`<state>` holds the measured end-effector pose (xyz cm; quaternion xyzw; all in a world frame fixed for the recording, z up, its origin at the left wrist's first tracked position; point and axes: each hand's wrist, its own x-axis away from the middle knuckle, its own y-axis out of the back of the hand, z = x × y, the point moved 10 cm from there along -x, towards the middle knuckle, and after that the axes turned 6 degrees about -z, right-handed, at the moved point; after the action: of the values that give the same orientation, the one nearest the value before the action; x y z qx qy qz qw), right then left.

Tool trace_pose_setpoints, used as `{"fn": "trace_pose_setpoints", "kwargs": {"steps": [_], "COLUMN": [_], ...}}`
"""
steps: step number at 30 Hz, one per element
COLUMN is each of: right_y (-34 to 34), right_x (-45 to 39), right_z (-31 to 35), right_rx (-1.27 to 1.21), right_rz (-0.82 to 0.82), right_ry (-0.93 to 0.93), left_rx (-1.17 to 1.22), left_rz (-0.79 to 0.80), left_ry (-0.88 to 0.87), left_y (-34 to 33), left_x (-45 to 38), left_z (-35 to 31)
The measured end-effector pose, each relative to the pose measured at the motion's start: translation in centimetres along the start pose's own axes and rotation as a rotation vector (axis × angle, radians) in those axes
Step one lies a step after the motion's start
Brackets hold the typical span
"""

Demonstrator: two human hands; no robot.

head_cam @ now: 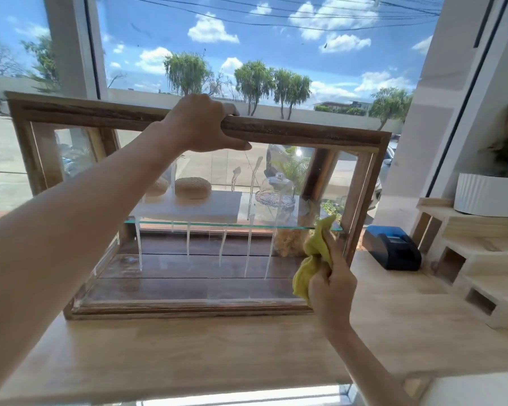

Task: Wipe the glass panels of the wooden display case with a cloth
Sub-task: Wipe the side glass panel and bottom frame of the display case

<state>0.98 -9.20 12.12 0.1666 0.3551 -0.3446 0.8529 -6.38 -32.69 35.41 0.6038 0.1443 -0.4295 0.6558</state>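
Cloth [314,259] in right hand [332,291] presses display case [276,131] glass.

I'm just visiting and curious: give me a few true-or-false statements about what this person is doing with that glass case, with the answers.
1. The left hand grips the wooden display case by its top rail. True.
2. The right hand holds a blue sponge. False: a yellow cloth.
3. White drips run down the front glass. True.
4. The cloth is at the panel's left edge. False: the right edge.
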Motion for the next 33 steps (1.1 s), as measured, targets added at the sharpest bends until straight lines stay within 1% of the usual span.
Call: {"fn": "trace_pose_setpoints", "kwargs": {"steps": [2,4,9,12,18,25,33], "right_y": [-0.2,-1.4,-5.1,-5.5,-7.3,-8.9,-12.6], "right_x": [-3.0,-5.5,-8.6,-9.3,-9.0,-7.9,-5.2], "right_z": [2.4,4.0,4.1,4.6,8.1,10.1,13.5], "right_rx": [-0.007,0.033,0.207,0.246,0.269,0.239,0.262], "right_rz": [-0.043,-0.026,0.087,0.119,0.138,0.176,0.349], "right_ry": [0.201,0.393,0.679,0.770,0.987,1.086,1.284], "left_rx": [-0.015,-0.046,-0.106,-0.099,-0.083,-0.085,-0.099], "left_rz": [-0.035,-0.076,-0.143,-0.161,-0.211,-0.242,-0.228], "left_ry": [0.002,0.014,0.034,0.038,0.054,0.042,-0.008], "left_y": [0.3,0.6,1.0,0.9,1.1,1.0,0.5], "left_x": [0.3,0.7,1.1,1.1,1.2,1.2,1.0], "left_z": [0.6,1.3,2.2,2.3,2.4,2.4,2.3]}}
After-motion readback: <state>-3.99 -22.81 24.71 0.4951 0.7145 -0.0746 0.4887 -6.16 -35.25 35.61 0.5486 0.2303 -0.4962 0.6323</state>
